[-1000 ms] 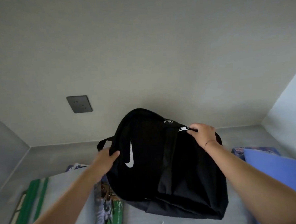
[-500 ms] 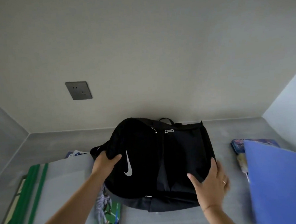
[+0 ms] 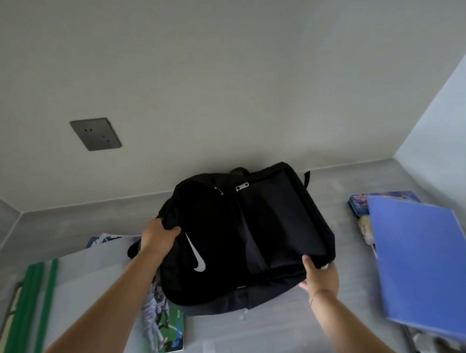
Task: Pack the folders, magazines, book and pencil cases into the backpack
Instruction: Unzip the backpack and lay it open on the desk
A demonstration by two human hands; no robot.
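Both hands had shifted on the backpack lying on the desk: left hand clenched on its side fabric, right hand now pinching its near corner, likely squaring it for opening; zippers looked shut.

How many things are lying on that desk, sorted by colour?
Black: 1, the backpack, gripped by the left hand and right hand
Blue: 1, the blue folder
Green-edged: 1, the clear folder with green strips
Multicoloured print: 3, the magazine, the printed case, papers at back left
Total: 6 that I can tell apart
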